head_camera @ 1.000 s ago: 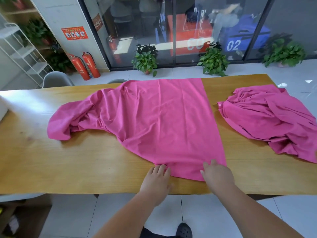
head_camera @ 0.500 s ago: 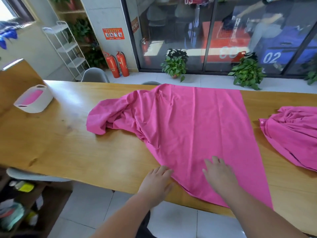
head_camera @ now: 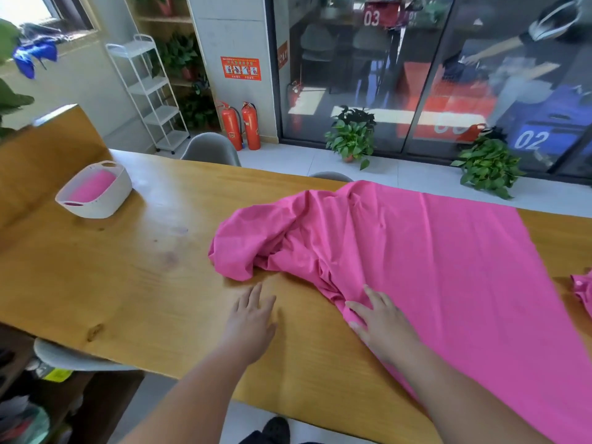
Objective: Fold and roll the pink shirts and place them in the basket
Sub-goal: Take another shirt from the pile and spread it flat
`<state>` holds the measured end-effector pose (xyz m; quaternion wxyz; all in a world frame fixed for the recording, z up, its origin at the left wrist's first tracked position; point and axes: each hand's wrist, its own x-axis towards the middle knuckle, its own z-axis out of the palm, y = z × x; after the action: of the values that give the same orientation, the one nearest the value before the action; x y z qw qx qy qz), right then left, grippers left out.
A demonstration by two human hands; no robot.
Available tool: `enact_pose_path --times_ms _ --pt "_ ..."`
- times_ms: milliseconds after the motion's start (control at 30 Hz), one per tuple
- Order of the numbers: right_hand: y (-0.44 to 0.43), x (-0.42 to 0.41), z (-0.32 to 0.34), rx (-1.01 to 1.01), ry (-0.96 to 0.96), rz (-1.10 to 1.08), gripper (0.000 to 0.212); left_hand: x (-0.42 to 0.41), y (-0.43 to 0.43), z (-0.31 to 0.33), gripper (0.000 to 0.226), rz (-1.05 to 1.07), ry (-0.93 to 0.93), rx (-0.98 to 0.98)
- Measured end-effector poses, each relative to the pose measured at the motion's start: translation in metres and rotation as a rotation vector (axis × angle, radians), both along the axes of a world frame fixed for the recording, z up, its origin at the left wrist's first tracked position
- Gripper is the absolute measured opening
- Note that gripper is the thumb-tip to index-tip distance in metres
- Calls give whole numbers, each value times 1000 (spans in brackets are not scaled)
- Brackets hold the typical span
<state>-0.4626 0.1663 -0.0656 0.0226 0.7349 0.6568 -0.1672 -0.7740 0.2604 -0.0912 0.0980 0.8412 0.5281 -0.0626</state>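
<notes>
A large pink shirt (head_camera: pixel 448 261) lies spread on the wooden table (head_camera: pixel 134 283), smooth on its right part and bunched into folds at its left end. My right hand (head_camera: pixel 378 318) lies flat on the shirt's near left edge, fingers apart. My left hand (head_camera: pixel 253 315) rests open on the bare wood just left of the cloth, touching nothing else. A white basket (head_camera: pixel 96 190) with pink cloth inside stands far left on the table. The edge of a second pink shirt (head_camera: pixel 583 286) shows at the right border.
Grey chairs (head_camera: pixel 211 149) stand behind the table and one (head_camera: pixel 70 357) at its near left corner. A white shelf rack (head_camera: pixel 150 91), two red fire extinguishers (head_camera: pixel 240 126) and potted plants (head_camera: pixel 352 136) line the glass wall beyond.
The view has swung left, bringing the basket into sight. Both hands have slid left along the shirt's near edge; my left hand has come off the cloth onto the wood.
</notes>
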Motion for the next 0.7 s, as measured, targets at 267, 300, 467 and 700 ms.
enact_pose_path --times_ms 267,300,467,700 --pt "55 -47 -8 -49 -109 -40 65 -45 90 0 65 -36 89 34" --pt "59 -50 -9 -53 -122 -56 68 -48 100 -1 68 -45 105 37" --pt "80 -41 -1 -44 -91 -101 67 -61 153 2 84 -59 159 75" --pt "119 32 25 255 52 -467 57 -62 281 73 89 296 -39 354"
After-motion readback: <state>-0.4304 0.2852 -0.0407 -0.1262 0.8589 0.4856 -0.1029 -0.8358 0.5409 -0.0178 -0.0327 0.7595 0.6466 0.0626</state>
